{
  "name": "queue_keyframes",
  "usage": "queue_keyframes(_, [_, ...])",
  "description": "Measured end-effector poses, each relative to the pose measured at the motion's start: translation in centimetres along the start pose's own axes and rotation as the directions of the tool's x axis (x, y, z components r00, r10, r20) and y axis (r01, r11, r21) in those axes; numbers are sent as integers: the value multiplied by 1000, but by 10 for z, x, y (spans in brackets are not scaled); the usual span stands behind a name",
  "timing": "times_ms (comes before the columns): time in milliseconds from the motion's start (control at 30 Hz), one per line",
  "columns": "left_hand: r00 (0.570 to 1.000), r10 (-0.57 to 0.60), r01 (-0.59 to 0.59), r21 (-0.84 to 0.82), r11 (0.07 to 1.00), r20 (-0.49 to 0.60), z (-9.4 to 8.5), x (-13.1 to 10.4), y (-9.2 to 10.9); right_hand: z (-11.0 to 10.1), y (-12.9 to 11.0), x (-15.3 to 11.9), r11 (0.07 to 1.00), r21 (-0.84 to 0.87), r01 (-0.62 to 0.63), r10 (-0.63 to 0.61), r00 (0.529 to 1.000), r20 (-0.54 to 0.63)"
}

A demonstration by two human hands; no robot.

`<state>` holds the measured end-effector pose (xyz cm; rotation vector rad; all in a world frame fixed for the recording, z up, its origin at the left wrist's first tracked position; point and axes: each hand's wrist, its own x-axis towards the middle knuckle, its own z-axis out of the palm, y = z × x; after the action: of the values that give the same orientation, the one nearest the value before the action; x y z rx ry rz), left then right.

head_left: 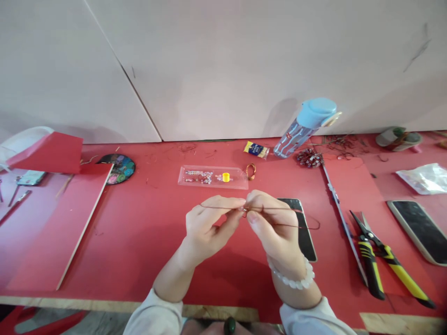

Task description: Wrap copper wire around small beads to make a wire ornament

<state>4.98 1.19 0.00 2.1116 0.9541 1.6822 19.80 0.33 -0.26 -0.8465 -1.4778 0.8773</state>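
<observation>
A: Where's the cord [314, 228]?
B: Up over the bench [139, 251], between the left hand [206, 225] and the right hand [279, 230].
A: How are the fingers?
B: Both sets are pinched narrow on it, tips almost meeting around a tiny bead or two. The cord trails across both hands and makes a loose loop right of the right hand.
A: What's just beyond them?
B: A clear tray [240, 180] with small beads [199, 173] and a yellow cap [226, 177] in it. A braided ring [251, 171] lies at its right end.
A: And by the right hand?
B: A phone [307, 242], partly hidden by that hand. Farther right, the cutters [373, 242] lie with their blades apart, near another phone.
</observation>
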Motion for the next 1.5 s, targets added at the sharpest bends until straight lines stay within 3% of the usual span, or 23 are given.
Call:
queue_keyframes(133, [991,-118,119,-17,993,61,-3,-2,-1,-5,1,5,966,-192,174,-178,984,-2])
queue_keyframes(267, [944,-301,323,-181,929,138,-5,-1,0,-9,1,6,950,-232,207,-221,974,-39])
queue_keyframes(433, [881,-428,474,-362,803,204,-3,-3,-1,-9,8,4,998,-62,11,-27,960,-279])
queue_keyframes(567, [859,-500,506,-346,790,113,-3,-5,-6,-18,26,18,976,205,-76,162,882,-443])
queue_keyframes(667, [854,-515,507,-352,787,76,-7,-4,-9,-27,37,27,972,214,-93,194,834,-517])
queue_keyframes(733, [845,-532,515,-339,787,50,-9,-3,-11,-29,38,27,996,87,-27,74,795,-602])
queue_keyframes(800, [830,-557,540,-288,791,29,-9,-2,-13,-29,33,22,991,-81,108,-135,752,-646])
queue_keyframes(867, [829,-560,549,-213,808,14,-9,-1,-15,-26,24,16,933,-243,267,-360,729,-582])
queue_keyframes(933, [842,-539,537,-133,833,22,-8,-1,-16,-22,16,10,821,-396,411,-552,748,-369])
queue_keyframes(967, [852,-522,523,-101,847,36,-7,-1,-17,-20,13,9,768,-450,455,-592,773,-228])
queue_keyframes(1033, [871,-487,490,-58,870,61,-7,0,-16,-16,14,11,691,-537,484,-555,831,35])
queue_keyframes(1100, [885,-462,464,-50,884,51,-7,1,-15,-12,22,15,638,-627,446,-430,882,191])
queue_keyframes(1300, [895,-439,415,-216,884,-77,-10,0,-15,-16,60,23,687,-677,265,-220,963,154])
queue_keyframes(1500, [882,-464,391,-415,821,-87,-13,0,-14,-26,61,24,812,-581,60,-56,998,26])
